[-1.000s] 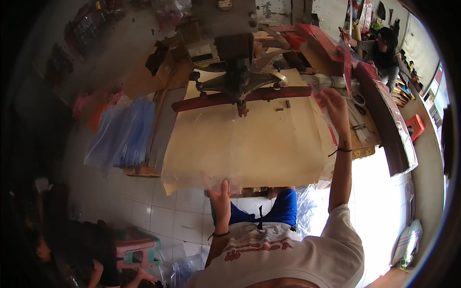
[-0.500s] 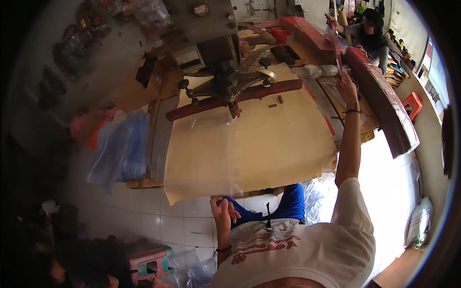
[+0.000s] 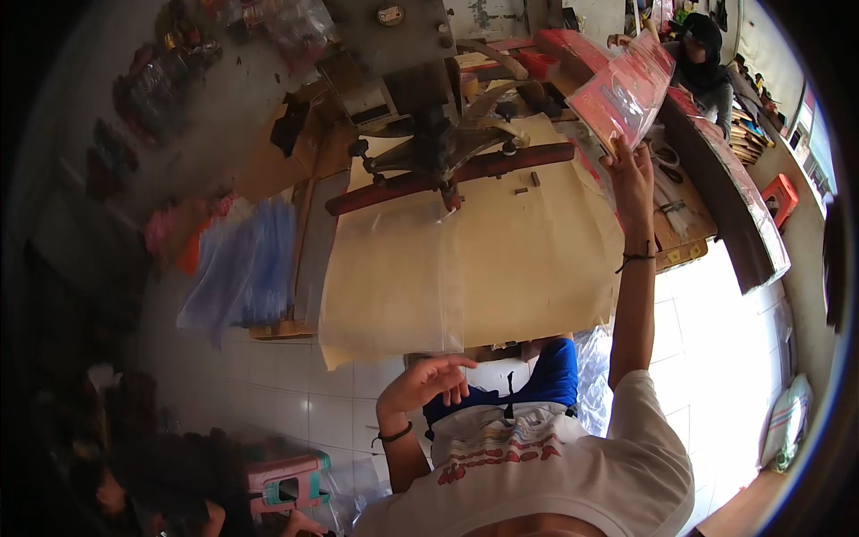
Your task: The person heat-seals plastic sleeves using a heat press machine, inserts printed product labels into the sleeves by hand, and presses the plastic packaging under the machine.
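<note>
My right hand (image 3: pixel 632 179) is stretched out to the far right and pinches the lower edge of a flat red item with a glossy clear plastic surface (image 3: pixel 622 94). Its exact kind I cannot make out. My left hand (image 3: pixel 429 380) hovers before my body near the front edge of a yellowish sheet (image 3: pixel 537 259), fingers loosely apart and holding nothing. On the sheet's left half lies a clear plastic sheet (image 3: pixel 389 282). Over its back edge stands a press-like machine (image 3: pixel 434 134) with a long red bar (image 3: pixel 528 164).
Across the workbench sits a person (image 3: pixel 702 63) behind a long red plastic-wrapped block (image 3: pixel 725 192). Blue-tinted plastic sheets (image 3: pixel 246 268) hang at the left. Scissors (image 3: pixel 667 157) lie right of the machine. Another person (image 3: pixel 188 479) is at lower left beside a pink-and-green stool (image 3: pixel 286 483).
The red item has turned from edge-on to showing its broad face, and my right hand has come slightly nearer. My left hand has risen and moved right, its fingers stretching out.
</note>
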A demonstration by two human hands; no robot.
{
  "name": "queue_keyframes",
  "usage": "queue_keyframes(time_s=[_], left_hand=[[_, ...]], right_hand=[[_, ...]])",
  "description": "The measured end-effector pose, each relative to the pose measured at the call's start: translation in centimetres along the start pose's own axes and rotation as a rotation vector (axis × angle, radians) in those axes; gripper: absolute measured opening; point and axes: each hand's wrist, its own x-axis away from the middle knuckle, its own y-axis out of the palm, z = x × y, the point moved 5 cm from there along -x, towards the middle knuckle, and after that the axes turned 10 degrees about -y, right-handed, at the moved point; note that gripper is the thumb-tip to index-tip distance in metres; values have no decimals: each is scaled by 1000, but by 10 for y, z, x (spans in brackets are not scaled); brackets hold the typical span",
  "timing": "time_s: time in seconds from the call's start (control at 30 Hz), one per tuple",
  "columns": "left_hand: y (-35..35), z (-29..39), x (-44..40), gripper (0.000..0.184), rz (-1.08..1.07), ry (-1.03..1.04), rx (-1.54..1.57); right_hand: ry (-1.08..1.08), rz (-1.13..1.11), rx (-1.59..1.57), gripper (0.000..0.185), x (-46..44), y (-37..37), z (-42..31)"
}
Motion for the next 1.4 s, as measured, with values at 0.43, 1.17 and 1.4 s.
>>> queue_keyframes(time_s=[0.43, 1.17, 1.4], left_hand=[[-32, 104, -61, 47, 521, 710, 450], [-115, -86, 253, 36, 1563, 730, 741], [-83, -152, 323, 40, 1715, 697, 789]], right_hand=[[-72, -590, 149, 62, 192, 126, 6], [188, -191, -143, 28, 121, 129, 5], [212, -307, -52, 47, 162, 179, 22]])
